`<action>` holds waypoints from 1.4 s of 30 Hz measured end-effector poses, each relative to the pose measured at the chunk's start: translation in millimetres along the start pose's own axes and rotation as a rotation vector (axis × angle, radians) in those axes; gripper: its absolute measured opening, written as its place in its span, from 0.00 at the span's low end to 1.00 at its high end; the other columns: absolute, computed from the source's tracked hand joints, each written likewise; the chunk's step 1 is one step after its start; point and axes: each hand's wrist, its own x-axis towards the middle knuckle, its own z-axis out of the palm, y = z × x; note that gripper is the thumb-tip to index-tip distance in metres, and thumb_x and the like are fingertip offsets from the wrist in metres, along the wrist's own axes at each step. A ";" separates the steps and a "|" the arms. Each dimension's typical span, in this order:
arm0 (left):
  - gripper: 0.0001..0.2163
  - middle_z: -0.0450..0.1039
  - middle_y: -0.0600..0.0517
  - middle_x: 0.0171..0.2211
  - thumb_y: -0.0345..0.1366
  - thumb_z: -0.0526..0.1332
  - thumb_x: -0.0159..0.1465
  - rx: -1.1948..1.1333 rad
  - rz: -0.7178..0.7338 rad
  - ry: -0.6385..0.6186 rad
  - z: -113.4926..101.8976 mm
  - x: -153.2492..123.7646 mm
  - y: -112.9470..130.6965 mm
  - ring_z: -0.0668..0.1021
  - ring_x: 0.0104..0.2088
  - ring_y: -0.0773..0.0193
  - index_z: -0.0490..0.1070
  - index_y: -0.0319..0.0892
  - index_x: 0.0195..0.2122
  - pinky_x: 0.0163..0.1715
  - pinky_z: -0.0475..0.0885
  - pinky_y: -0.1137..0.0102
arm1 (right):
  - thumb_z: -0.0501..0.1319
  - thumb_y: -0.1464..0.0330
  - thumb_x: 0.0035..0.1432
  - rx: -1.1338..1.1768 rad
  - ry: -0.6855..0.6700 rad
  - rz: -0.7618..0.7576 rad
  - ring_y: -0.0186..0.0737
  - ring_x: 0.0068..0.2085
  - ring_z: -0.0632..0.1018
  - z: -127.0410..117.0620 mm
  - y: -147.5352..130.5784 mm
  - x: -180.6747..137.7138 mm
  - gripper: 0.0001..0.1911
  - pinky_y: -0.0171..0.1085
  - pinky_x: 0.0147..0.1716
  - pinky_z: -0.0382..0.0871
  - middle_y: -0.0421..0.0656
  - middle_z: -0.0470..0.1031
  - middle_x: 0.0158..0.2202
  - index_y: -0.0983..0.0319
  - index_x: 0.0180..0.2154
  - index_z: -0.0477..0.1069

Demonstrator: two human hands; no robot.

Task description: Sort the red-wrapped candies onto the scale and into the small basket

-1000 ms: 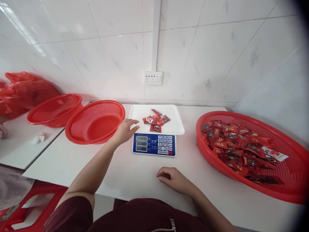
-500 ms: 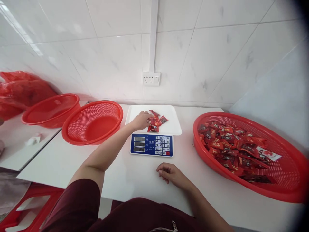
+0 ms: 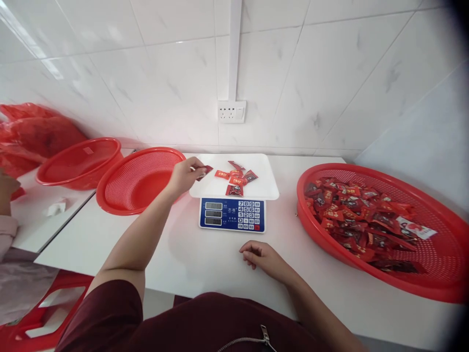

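My left hand (image 3: 185,175) pinches a small red packet (image 3: 203,171) at the left edge of the white scale tray (image 3: 262,168), right beside the empty red mesh basket (image 3: 141,180). Several more red packets (image 3: 236,177) lie in a loose cluster on the tray. Below it sits the blue scale panel (image 3: 232,214) with displays and keypad. Resting on the white table (image 3: 205,266) in front of the scale, my right hand (image 3: 263,256) has its fingers curled loosely with nothing visible in them.
A large red mesh basket (image 3: 439,283) full of red packets stands at right. A red basin (image 3: 78,161) and red plastic bags (image 3: 34,134) sit at far left on a second table. Another person's hand and sleeve (image 3: 5,215) show at the left edge. A red stool (image 3: 44,313) stands below.
My left hand reached onto the tray, took one red packet from the cluster and drew it left toward the empty basket. The right hand stayed put.
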 end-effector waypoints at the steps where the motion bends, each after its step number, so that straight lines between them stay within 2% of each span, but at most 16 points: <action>1: 0.03 0.76 0.52 0.27 0.35 0.61 0.57 0.069 0.006 0.046 -10.9 -3.9 -1.8 0.77 0.27 0.65 0.72 0.41 0.31 0.29 0.72 0.69 | 0.60 0.64 0.53 -0.030 0.030 -0.015 0.35 0.22 0.73 -2.9 -6.9 0.8 0.05 0.37 0.24 0.70 0.34 0.73 0.22 0.53 0.29 0.75; 4: 0.05 0.76 0.51 0.32 0.35 0.59 0.60 0.369 0.023 0.156 -41.4 -14.6 -11.7 0.76 0.33 0.62 0.73 0.43 0.33 0.34 0.72 0.66 | 0.59 0.63 0.55 -0.275 0.201 -0.151 0.37 0.27 0.76 -17.9 -35.0 12.8 0.07 0.39 0.28 0.72 0.36 0.76 0.26 0.54 0.34 0.76; 5: 0.06 0.76 0.50 0.33 0.35 0.58 0.61 0.457 0.021 0.164 -49.3 -17.5 -16.8 0.76 0.35 0.60 0.73 0.42 0.33 0.35 0.71 0.65 | 0.59 0.62 0.56 -0.397 0.275 -0.216 0.39 0.30 0.77 -24.1 -45.4 20.2 0.09 0.40 0.31 0.73 0.39 0.78 0.30 0.55 0.36 0.75; 7: 0.07 0.76 0.49 0.34 0.35 0.56 0.62 0.567 0.007 0.149 -60.4 -22.3 -29.4 0.75 0.37 0.57 0.74 0.42 0.34 0.37 0.71 0.62 | 0.60 0.63 0.56 -0.507 0.338 -0.273 0.43 0.38 0.78 -35.5 -64.7 38.4 0.10 0.45 0.40 0.72 0.43 0.78 0.38 0.57 0.39 0.75; 11: 0.08 0.77 0.46 0.35 0.34 0.56 0.62 0.633 -0.047 0.120 -67.3 -30.2 -55.8 0.74 0.42 0.50 0.75 0.43 0.35 0.38 0.71 0.59 | 0.58 0.67 0.59 -0.933 0.354 -0.396 0.48 0.50 0.74 -44.4 -88.3 72.5 0.12 0.49 0.46 0.70 0.46 0.76 0.47 0.56 0.45 0.74; 15: 0.11 0.76 0.43 0.43 0.36 0.57 0.61 0.680 -0.069 0.126 -64.9 -39.2 -62.1 0.72 0.48 0.45 0.74 0.43 0.42 0.40 0.70 0.57 | 0.60 0.65 0.58 -1.114 0.342 -0.355 0.50 0.50 0.73 -38.7 -93.7 86.5 0.13 0.46 0.40 0.71 0.46 0.75 0.47 0.55 0.46 0.73; 18: 0.12 0.76 0.45 0.45 0.39 0.56 0.63 0.607 -0.003 0.082 -54.5 -46.2 -47.4 0.72 0.49 0.48 0.74 0.44 0.44 0.44 0.70 0.58 | 0.59 0.65 0.58 -1.166 0.360 -0.319 0.49 0.47 0.75 -35.4 -94.2 89.8 0.11 0.43 0.35 0.70 0.45 0.76 0.44 0.55 0.44 0.73; 23: 0.11 0.77 0.48 0.43 0.40 0.57 0.64 0.416 0.149 -0.135 -15.5 -51.8 -13.3 0.74 0.48 0.56 0.74 0.44 0.43 0.46 0.70 0.61 | 0.57 0.65 0.59 -1.192 0.382 -0.176 0.49 0.40 0.78 -35.2 -96.3 97.6 0.10 0.38 0.29 0.66 0.45 0.79 0.38 0.58 0.41 0.73; 28: 0.09 0.77 0.49 0.43 0.37 0.58 0.64 0.316 0.303 -0.273 32.6 -42.5 0.7 0.74 0.48 0.58 0.73 0.43 0.43 0.49 0.69 0.62 | 0.53 0.70 0.60 -1.210 0.415 -0.143 0.47 0.40 0.79 -34.0 -96.7 100.9 0.12 0.39 0.32 0.66 0.46 0.81 0.38 0.59 0.40 0.75; 32: 0.11 0.75 0.49 0.46 0.34 0.60 0.62 0.348 0.366 -0.351 60.7 -26.9 4.6 0.73 0.49 0.57 0.72 0.44 0.46 0.48 0.70 0.62 | 0.55 0.70 0.60 -1.168 0.456 -0.209 0.47 0.45 0.77 -34.2 -95.7 101.6 0.13 0.40 0.37 0.68 0.45 0.79 0.44 0.58 0.44 0.75; 37: 0.13 0.77 0.50 0.43 0.30 0.59 0.60 0.414 0.329 -0.419 74.6 -10.2 9.9 0.76 0.43 0.57 0.72 0.45 0.46 0.43 0.72 0.64 | 0.59 0.67 0.59 -1.170 0.366 -0.313 0.50 0.51 0.73 -36.6 -96.0 105.6 0.17 0.44 0.43 0.69 0.46 0.76 0.50 0.57 0.50 0.72; 42: 0.11 0.78 0.49 0.42 0.32 0.56 0.62 0.402 0.290 -0.415 76.5 -5.9 10.3 0.77 0.42 0.56 0.74 0.44 0.44 0.42 0.72 0.62 | 0.61 0.68 0.56 -1.185 0.320 -0.317 0.49 0.48 0.75 -36.5 -97.8 108.4 0.20 0.42 0.40 0.70 0.45 0.78 0.47 0.56 0.52 0.71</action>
